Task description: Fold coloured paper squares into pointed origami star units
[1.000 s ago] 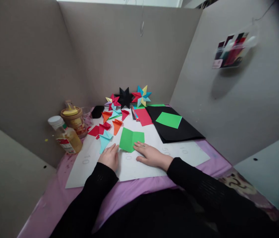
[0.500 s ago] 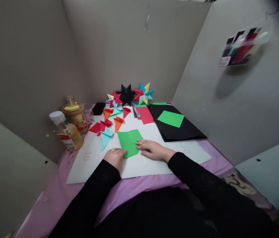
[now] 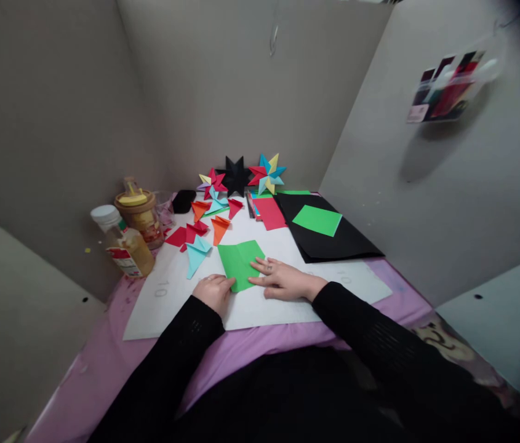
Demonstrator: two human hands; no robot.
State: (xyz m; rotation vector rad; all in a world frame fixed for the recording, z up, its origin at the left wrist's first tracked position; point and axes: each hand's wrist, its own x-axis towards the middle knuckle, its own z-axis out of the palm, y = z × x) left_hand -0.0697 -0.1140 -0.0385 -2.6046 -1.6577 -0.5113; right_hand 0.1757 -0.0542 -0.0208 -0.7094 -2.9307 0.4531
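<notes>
A green sheet of paper (image 3: 240, 261) with a crease down it lies on the white board (image 3: 264, 315). My left hand (image 3: 215, 292) is at its lower left corner, fingers curled and thumb on the paper's edge, gripping it. From the right, my right hand (image 3: 282, 280) reaches over the right edge with its fingers stretched out and apart, fingertips resting on the sheet. Just left of the sheet is a folded light blue paper piece (image 3: 198, 254). Folded orange (image 3: 220, 229) and red (image 3: 196, 231) pieces lie behind it.
Paper stars, one black (image 3: 236, 176) and two multicoloured, lean on the back wall. At right, a black folder (image 3: 319, 246) bears another green sheet (image 3: 317, 220); red paper (image 3: 271, 213) lies beside it. A glue bottle (image 3: 130, 249), tub (image 3: 142, 221) and black phone (image 3: 184, 201) stand left.
My right hand's fingers have spread and its index finger has slid lower, towards the sheet's bottom edge. My left hand stays at the corner.
</notes>
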